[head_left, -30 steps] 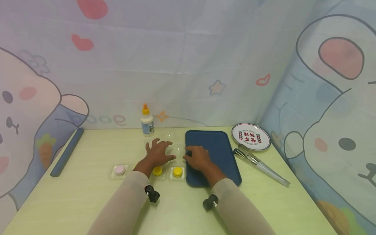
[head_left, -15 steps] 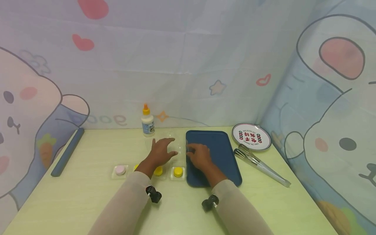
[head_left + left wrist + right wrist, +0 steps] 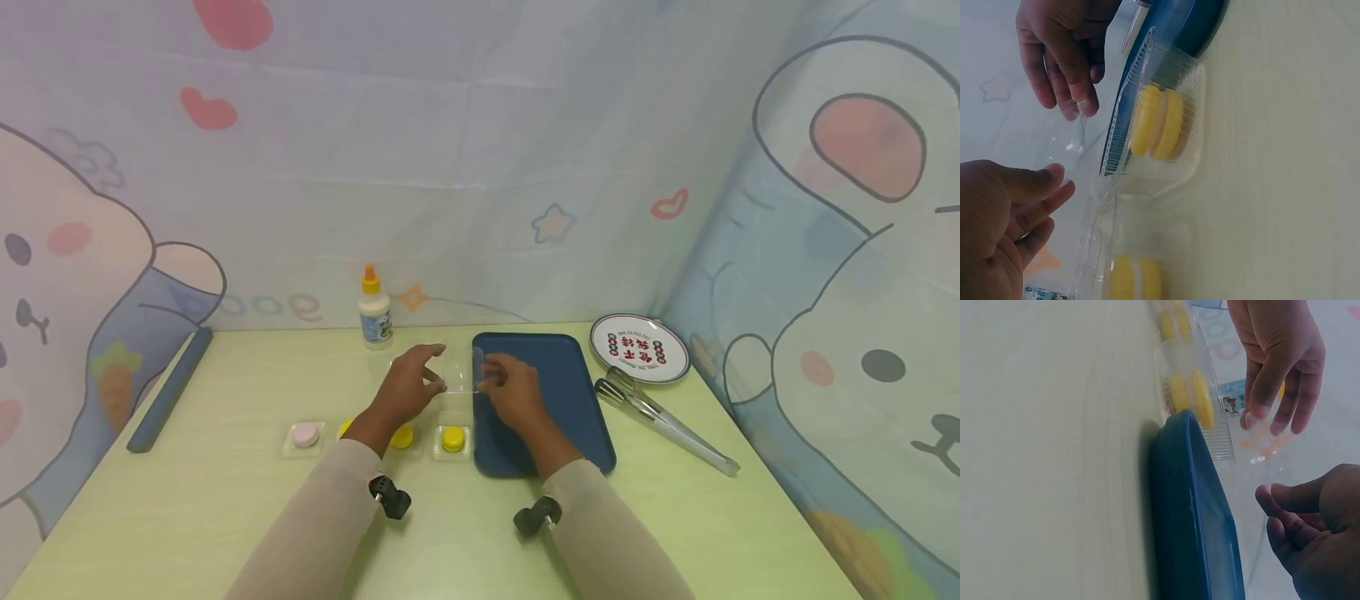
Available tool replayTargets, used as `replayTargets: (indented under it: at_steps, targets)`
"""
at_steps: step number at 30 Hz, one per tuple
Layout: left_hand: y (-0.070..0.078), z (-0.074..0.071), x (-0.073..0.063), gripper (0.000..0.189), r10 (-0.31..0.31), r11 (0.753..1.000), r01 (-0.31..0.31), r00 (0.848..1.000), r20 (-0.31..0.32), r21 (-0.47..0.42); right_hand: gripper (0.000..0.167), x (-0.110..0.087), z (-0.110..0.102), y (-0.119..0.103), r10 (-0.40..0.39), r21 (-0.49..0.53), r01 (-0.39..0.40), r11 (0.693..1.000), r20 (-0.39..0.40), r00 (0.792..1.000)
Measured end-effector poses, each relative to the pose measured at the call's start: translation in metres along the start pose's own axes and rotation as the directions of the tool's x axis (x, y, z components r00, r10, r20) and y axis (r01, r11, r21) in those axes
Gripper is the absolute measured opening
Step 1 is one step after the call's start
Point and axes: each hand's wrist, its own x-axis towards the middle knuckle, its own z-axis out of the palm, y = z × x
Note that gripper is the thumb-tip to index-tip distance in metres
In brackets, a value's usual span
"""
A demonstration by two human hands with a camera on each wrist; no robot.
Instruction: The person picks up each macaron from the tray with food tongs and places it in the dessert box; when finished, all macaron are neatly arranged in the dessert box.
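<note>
Clear plastic piece (image 3: pixel 459 372), see-through and hard to outline, is held above the table (image 3: pixel 225 517), its right end overlapping the tray's edge in the head view. The left hand (image 3: pixel 403 387) pinches one end between thumb and fingertips; the right hand (image 3: pixel 517 390) pinches the other. Nearer the person, a yellow macaron (image 3: pixel 453 439) sits in a clear case, left of the blue tray (image 3: pixel 551 400). Farther left lies a pink macaron (image 3: pixel 305 434). A glue bottle (image 3: pixel 377 321) stands behind; tongs (image 3: pixel 671 423) and a plate (image 3: pixel 640 350) lie right of the tray.
</note>
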Motion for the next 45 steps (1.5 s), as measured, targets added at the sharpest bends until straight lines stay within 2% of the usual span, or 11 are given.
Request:
replayTargets:
  at_steps: [4, 12, 19, 23, 26, 29, 33, 37, 41, 45]
  targets:
    - [-0.002, -0.002, -0.002, 0.065, 0.029, 1.000, -0.029, 0.999, 0.013, -0.009, 0.052, -0.001, -0.001, 0.001, 0.007, 0.025, -0.008, 1.000, 0.034, 0.999]
    - [-0.006, -0.007, -0.006, 0.053, 0.079, 0.996, -0.079, 0.997, 0.005, -0.047, 0.042, -0.005, -0.007, 0.001, -0.032, -0.010, 0.033, 0.999, 0.084, 0.996]
    - [-0.008, -0.009, -0.011, 0.039, 0.105, 0.986, -0.106, 0.994, -0.018, -0.130, 0.031, -0.009, -0.011, -0.001, -0.046, 0.076, 0.036, 0.996, 0.126, 0.991]
    - [-0.008, -0.011, -0.014, 0.033, 0.120, 0.983, -0.122, 0.992, -0.023, -0.139, 0.022, -0.012, -0.013, -0.002, -0.059, 0.087, 0.048, 0.995, 0.136, 0.989]
    - [-0.008, -0.013, -0.017, 0.029, 0.114, 0.982, -0.115, 0.993, -0.014, -0.148, 0.020, -0.013, -0.015, -0.003, -0.053, 0.076, 0.041, 0.996, 0.158, 0.986]
    - [-0.009, -0.015, -0.020, 0.027, 0.085, 0.978, -0.079, 0.996, 0.019, -0.192, 0.021, -0.014, -0.017, -0.004, -0.052, 0.063, 0.042, 0.997, 0.174, 0.983]
    - [-0.013, -0.017, -0.022, 0.033, 0.048, 0.973, -0.028, 0.996, 0.079, -0.229, 0.024, -0.015, -0.019, -0.004, -0.055, 0.058, 0.045, 0.997, 0.182, 0.982]
    - [-0.014, -0.019, -0.025, 0.038, 0.039, 0.967, -0.008, 0.992, 0.119, -0.253, 0.030, -0.017, -0.020, -0.005, -0.046, 0.050, 0.037, 0.998, 0.200, 0.979]
    - [-0.013, -0.020, -0.028, 0.038, 0.056, 0.966, -0.021, 0.990, 0.130, -0.257, 0.039, -0.021, -0.022, -0.006, -0.056, 0.048, 0.046, 0.998, 0.217, 0.975]
    - [-0.012, -0.020, -0.030, 0.038, 0.074, 0.981, -0.051, 0.990, 0.117, -0.187, 0.041, -0.024, -0.024, -0.007, -0.074, 0.033, 0.068, 0.997, 0.219, 0.973]
